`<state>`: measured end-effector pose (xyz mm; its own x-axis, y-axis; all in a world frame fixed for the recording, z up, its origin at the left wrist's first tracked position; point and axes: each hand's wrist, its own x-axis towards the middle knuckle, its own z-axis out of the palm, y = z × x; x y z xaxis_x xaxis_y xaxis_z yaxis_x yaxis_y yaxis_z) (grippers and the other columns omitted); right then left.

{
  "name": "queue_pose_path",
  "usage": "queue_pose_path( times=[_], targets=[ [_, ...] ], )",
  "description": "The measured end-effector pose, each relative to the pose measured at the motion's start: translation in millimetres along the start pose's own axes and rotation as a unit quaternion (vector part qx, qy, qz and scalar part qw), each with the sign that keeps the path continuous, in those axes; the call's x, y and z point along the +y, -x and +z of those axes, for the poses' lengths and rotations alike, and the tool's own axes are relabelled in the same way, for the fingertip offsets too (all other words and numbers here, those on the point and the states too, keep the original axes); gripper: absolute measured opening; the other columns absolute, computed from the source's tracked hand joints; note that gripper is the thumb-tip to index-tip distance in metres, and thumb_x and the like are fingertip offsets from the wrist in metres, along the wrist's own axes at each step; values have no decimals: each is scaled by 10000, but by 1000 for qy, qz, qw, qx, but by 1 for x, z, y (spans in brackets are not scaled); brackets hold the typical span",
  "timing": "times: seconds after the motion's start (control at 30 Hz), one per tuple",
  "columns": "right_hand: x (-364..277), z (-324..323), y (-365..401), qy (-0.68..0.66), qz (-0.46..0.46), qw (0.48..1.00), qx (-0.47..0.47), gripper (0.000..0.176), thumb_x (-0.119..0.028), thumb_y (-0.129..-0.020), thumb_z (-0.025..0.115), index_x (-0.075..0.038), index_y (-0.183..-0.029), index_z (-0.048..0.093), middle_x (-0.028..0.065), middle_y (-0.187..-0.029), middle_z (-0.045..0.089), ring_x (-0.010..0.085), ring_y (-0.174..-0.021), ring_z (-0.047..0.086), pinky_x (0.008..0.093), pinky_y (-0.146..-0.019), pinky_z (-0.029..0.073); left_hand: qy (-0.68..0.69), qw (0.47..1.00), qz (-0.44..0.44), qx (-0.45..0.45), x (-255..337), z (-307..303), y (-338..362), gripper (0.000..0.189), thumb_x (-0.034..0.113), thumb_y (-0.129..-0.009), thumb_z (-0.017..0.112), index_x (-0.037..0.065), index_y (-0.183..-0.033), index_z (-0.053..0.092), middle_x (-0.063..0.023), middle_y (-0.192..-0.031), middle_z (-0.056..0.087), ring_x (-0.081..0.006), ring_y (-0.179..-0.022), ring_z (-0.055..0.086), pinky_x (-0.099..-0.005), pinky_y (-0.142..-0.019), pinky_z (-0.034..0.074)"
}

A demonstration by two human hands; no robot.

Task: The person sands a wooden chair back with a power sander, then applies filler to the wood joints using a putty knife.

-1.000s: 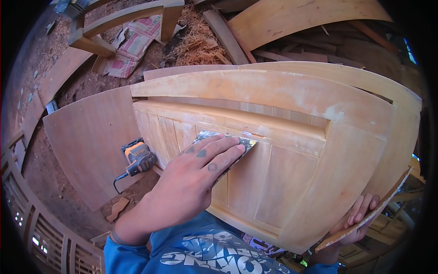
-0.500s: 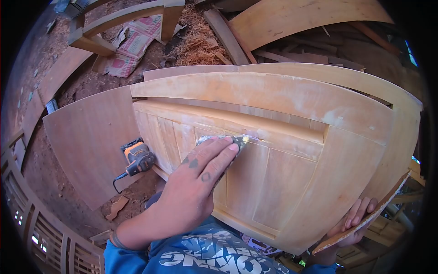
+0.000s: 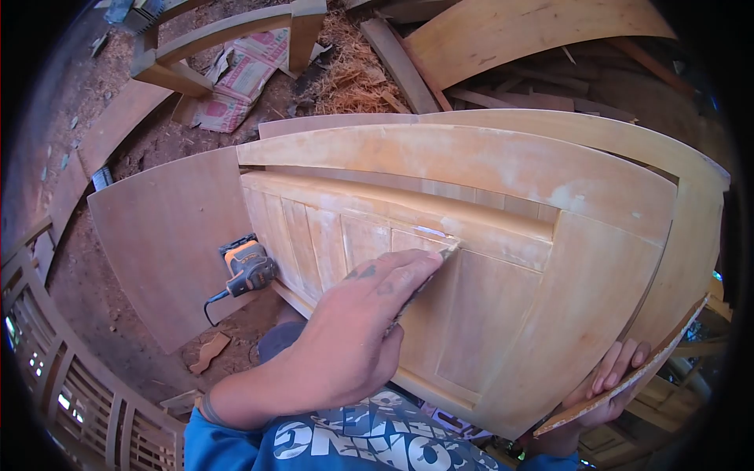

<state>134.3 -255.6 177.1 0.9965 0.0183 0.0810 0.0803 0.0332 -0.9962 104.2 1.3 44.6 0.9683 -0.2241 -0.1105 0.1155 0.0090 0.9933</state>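
My left hand point(image 3: 365, 314) is closed on a thin, putty-stained scraper point(image 3: 450, 250), seen nearly edge-on. Its tip touches the pale wooden panel point(image 3: 491, 322) by the joint under the long rail. A whitish streak of filler point(image 3: 432, 232) lies along that joint, just above the fingertips. At the lower right my right hand point(image 3: 619, 367) grips a thin board point(image 3: 652, 359) with pale smears along its edge. Fingers show on its near face; the rest of that hand is partly hidden behind it.
An orange and black power sander point(image 3: 250, 265) with a cord rests left of the panel on a curved board point(image 3: 161, 243). Behind stand a wooden frame point(image 3: 228, 35), a torn paper sack point(image 3: 236, 98), shavings point(image 3: 357, 74) and stacked timber. A slatted piece point(image 3: 86, 396) is lower left.
My left hand has slid right along the joint and turned the scraper more edge-on. The right hand still grips the board. The view has shifted slightly.
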Motion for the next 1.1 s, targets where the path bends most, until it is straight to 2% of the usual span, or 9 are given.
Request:
queue_pose_path(
  times=[0.1, 0.2, 0.43, 0.53, 0.63, 0.77, 0.87, 1.03, 1.1],
  targets=[
    [0, -1, 0, 17, -7, 1000, -2, 210, -140, -911, 548, -48, -946, 363, 18, -641, 430, 72, -530, 459, 125, -518, 466, -103, 990, 31, 95, -7, -2, 3, 671, -205, -616, 406, -3, -1252, 472, -219, -1214, 514, -399, -1120, 508, -413, -934, 435],
    [0, 2, 0, 1, -5, 1000, 5, 237, -114, -897, 566, -40, -946, 346, 26, -647, 429, 83, -540, 469, 127, -522, 487, -151, 980, 88, 90, -26, 11, 4, 644, -127, -626, 501, -15, -1259, 466, -192, -1249, 487, -365, -1142, 489, -448, -942, 411],
    [-3, -1, 0, -5, 12, 1000, -6, 253, -76, -880, 584, -31, -951, 346, 38, -644, 431, 96, -556, 489, 133, -534, 506, -322, 921, 185, 122, -54, 50, -6, 450, 116, -777, 505, -2, -1210, 536, -130, -1330, 461, -312, -1250, 417, -451, -1041, 325],
    [-2, -1, 0, -2, 0, 1000, -8, 222, -85, -895, 562, -30, -956, 356, 47, -647, 435, 100, -561, 490, 132, -510, 492, -287, 937, 187, 73, -54, 41, 5, 482, 48, -748, 532, 11, -1228, 522, -133, -1327, 463, -309, -1245, 424, -461, -1032, 336],
    [0, -2, -1, -13, -8, 1000, -17, 187, -110, -917, 531, -27, -957, 368, 49, -651, 440, 98, -557, 473, 132, -483, 468, -187, 969, 142, 73, -43, 25, 15, 540, -134, -716, 495, -6, -1241, 489, -176, -1269, 496, -344, -1203, 466, -443, -1004, 383],
    [-1, -1, 1, -21, 1, 1000, -4, 166, -142, -936, 501, -28, -955, 382, 36, -652, 438, 83, -542, 435, 133, -463, 436, -55, 988, -66, 130, -23, -2, 10, 567, -150, -709, 379, -35, -1261, 437, -201, -1230, 495, -309, -1166, 489, -350, -1000, 360],
    [-1, 1, 0, -22, -2, 1000, -7, 151, -150, -943, 488, -35, -953, 390, 27, -653, 434, 73, -536, 419, 129, -456, 411, 4, 988, -99, 122, -22, 5, 0, 570, -139, -700, 357, -30, -1253, 444, -188, -1201, 498, -288, -1144, 492, -335, -988, 358],
    [-1, 0, 1, -16, -8, 1000, 13, 165, -197, -961, 443, -37, -952, 400, 21, -652, 419, 63, -532, 404, 132, -448, 373, 23, 994, -62, 83, 7, 17, -13, 564, -124, -678, 354, -16, -1220, 469, -164, -1104, 505, -264, -1042, 517, -345, -855, 438],
    [1, -1, 1, -23, -11, 999, 20, 192, -223, -969, 417, -32, -952, 406, 23, -651, 410, 65, -531, 400, 147, -445, 355, 32, 996, -54, 61, 22, 20, -17, 571, -120, -682, 362, -14, -1232, 472, -152, -1130, 518, -254, -1060, 518, -337, -876, 430]
  ],
)
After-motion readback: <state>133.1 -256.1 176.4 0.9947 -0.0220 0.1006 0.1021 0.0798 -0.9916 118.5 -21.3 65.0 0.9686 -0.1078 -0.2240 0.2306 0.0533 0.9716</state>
